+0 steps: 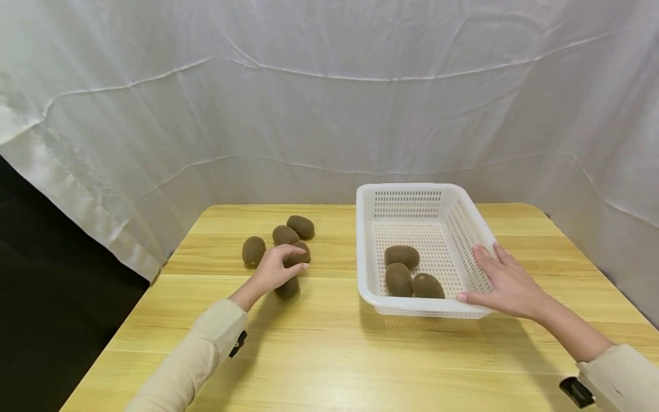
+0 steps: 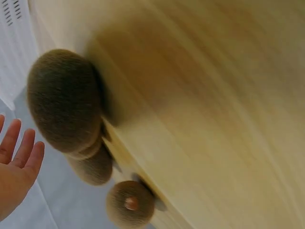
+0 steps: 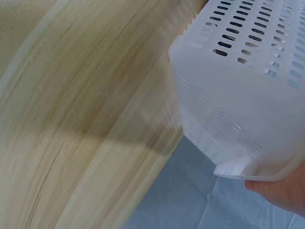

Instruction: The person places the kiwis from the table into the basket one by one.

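The left hand point(image 1: 272, 269) has its fingers extended and released — the brown kiwis point(image 1: 287, 289) lie on the counter point(image 1: 329, 360) below and around these fingers, though whether they touch I cannot tell. The right hand point(image 1: 515, 288) is grasping the white basket point(image 1: 412, 230) at its rim — left of those fingers, three more kiwis point(image 1: 399, 280) rest inside.

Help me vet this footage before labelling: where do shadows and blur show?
Head view: soft shadows beside the left sleeve and below the basket; left wrist view: shadow beside the nearest kiwi, table grain blurred; right wrist view: broad shadow across the table.
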The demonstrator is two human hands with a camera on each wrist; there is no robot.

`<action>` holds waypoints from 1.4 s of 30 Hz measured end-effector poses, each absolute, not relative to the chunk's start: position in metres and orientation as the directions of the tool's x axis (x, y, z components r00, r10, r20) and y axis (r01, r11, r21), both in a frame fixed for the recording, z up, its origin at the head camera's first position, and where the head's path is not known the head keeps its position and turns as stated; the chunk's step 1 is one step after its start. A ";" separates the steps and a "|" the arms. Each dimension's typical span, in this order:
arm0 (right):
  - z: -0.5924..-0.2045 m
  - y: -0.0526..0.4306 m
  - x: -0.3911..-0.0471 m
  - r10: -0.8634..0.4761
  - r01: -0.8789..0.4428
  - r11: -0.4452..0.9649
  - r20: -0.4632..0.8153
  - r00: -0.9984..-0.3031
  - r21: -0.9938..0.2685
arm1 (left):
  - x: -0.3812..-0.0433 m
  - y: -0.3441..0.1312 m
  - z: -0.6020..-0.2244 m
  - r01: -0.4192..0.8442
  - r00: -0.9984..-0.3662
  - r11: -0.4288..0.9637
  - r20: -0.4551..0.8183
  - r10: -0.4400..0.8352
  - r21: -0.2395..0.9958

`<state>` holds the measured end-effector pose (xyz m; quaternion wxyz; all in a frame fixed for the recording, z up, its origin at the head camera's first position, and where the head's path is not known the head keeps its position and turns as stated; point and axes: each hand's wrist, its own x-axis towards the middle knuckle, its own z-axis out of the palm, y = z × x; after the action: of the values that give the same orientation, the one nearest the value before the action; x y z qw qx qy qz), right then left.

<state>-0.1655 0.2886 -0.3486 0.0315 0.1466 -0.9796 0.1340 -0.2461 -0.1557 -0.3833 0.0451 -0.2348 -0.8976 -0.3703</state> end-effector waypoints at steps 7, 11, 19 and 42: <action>-0.349 0.289 -0.165 -0.272 -0.289 0.924 0.098 -0.957 -0.252 | -0.245 -0.169 -0.393 0.455 -0.886 0.619 0.255 0.387 0.640; -0.349 0.289 -0.165 -0.277 -0.294 0.923 0.102 -0.956 -0.249 | -0.243 -0.173 -0.395 0.441 -0.894 0.634 0.248 0.374 0.635; -0.350 0.289 -0.166 -0.280 -0.298 0.922 0.107 -0.954 -0.247 | -0.241 -0.184 -0.401 0.446 -0.894 0.664 0.259 0.366 0.599; -0.349 0.288 -0.165 -0.274 -0.290 0.925 0.101 -0.957 -0.246 | -0.235 -0.206 -0.408 0.400 -0.911 0.653 0.206 0.356 0.643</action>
<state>-0.1651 0.2884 -0.3486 0.0323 0.1438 -0.9805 0.1300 -0.2352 -0.2062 -0.4083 0.0304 -0.2082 -0.9085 -0.3611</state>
